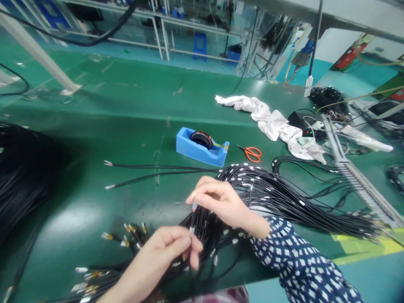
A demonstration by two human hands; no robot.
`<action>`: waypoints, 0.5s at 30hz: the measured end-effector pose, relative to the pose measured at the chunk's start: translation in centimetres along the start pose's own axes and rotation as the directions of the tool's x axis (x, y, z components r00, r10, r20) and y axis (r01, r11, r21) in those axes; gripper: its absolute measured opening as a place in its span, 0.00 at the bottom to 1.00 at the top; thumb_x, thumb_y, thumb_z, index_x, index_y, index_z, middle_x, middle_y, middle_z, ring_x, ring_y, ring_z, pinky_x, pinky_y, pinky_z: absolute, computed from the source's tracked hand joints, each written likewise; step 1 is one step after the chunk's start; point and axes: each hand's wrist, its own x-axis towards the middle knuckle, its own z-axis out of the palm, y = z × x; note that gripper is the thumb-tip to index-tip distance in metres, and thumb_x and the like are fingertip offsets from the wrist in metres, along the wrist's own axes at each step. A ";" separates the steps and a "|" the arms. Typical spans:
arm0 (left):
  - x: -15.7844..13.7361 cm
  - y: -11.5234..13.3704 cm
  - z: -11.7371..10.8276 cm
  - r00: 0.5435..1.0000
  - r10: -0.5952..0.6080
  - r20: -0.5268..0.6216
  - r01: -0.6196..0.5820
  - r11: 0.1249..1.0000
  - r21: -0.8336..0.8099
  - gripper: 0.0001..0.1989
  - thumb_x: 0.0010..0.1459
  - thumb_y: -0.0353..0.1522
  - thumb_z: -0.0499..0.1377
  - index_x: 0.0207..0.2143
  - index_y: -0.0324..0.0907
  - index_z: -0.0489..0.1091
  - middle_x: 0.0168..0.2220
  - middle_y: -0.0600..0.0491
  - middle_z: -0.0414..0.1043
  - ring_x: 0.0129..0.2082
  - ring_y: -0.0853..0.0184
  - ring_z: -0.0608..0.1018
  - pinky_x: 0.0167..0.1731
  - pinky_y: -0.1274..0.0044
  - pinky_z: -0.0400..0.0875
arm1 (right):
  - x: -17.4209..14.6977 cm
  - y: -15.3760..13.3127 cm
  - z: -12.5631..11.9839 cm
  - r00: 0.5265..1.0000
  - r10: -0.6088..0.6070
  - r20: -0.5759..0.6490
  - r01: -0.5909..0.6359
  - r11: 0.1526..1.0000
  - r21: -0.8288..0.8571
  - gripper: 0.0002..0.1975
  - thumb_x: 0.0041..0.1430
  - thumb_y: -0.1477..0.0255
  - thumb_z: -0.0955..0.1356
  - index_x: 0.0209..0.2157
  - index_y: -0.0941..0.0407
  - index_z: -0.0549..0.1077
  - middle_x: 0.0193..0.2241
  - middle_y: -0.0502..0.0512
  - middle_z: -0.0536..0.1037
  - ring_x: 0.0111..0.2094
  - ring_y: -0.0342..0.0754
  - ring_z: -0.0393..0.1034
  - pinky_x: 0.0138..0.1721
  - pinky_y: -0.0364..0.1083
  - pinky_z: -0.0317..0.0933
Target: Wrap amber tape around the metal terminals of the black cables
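Between my two hands a black cable [192, 217] shows a short dark stretch with pale bits at both ends. My left hand [172, 244] pinches it from below, thumb against fingers. Just above, my right hand [221, 201] closes thumb and forefinger on its upper end; whether that pale bit is a connector or a label is too small to tell. Under and behind my hands runs a thick bundle of black cables [277, 202] with small white labels. Cable ends with metal connectors and amber tape [91, 275] lie at the lower left.
A blue tape dispenser [202, 155] with a roll of amber tape stands ahead, beside orange-handled scissors [252, 154]. Crumpled white cloth [273, 124] lies behind. A slotted metal rail [366, 185] is at the right; a dark cable heap [25, 172] lies far left on the green table [126, 109].
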 end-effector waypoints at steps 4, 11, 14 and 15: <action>0.3 0.3 0.6 0.999 -0.010 -0.050 0.001 0.987 -0.159 0.13 0.54 0.42 0.65 0.31 0.40 0.79 0.22 0.52 0.76 0.25 0.68 0.72 0.30 0.78 0.63 | -0.2 -0.4 -0.3 0.999 0.009 0.041 -0.009 1.000 -0.002 0.10 0.63 0.70 0.67 0.35 0.61 0.79 0.31 0.53 0.72 0.32 0.41 0.67 0.35 0.42 0.63; 0.8 1.5 1.1 0.998 0.040 0.050 -0.028 0.975 -0.222 0.10 0.50 0.36 0.68 0.25 0.38 0.77 0.20 0.51 0.75 0.22 0.68 0.72 0.27 0.78 0.64 | 0.0 -0.6 0.5 0.994 -0.079 0.080 0.085 0.993 -0.081 0.10 0.64 0.73 0.66 0.33 0.60 0.78 0.31 0.53 0.73 0.33 0.42 0.68 0.36 0.42 0.64; 0.6 2.2 1.2 0.991 0.121 -0.062 -0.128 0.985 -0.119 0.04 0.49 0.30 0.68 0.24 0.39 0.77 0.22 0.51 0.77 0.24 0.68 0.74 0.29 0.78 0.66 | 0.0 -1.8 0.7 0.982 -0.186 -0.031 0.173 0.953 -0.248 0.09 0.65 0.76 0.65 0.34 0.58 0.77 0.32 0.53 0.73 0.34 0.43 0.69 0.36 0.42 0.65; 0.4 2.5 1.2 0.982 0.162 -0.097 -0.168 0.984 -0.057 0.03 0.49 0.29 0.68 0.25 0.39 0.77 0.24 0.51 0.78 0.25 0.67 0.74 0.30 0.77 0.66 | 0.0 -2.5 0.7 0.969 -0.239 -0.055 0.210 0.925 -0.318 0.08 0.64 0.77 0.64 0.35 0.57 0.76 0.32 0.54 0.73 0.35 0.43 0.69 0.36 0.43 0.65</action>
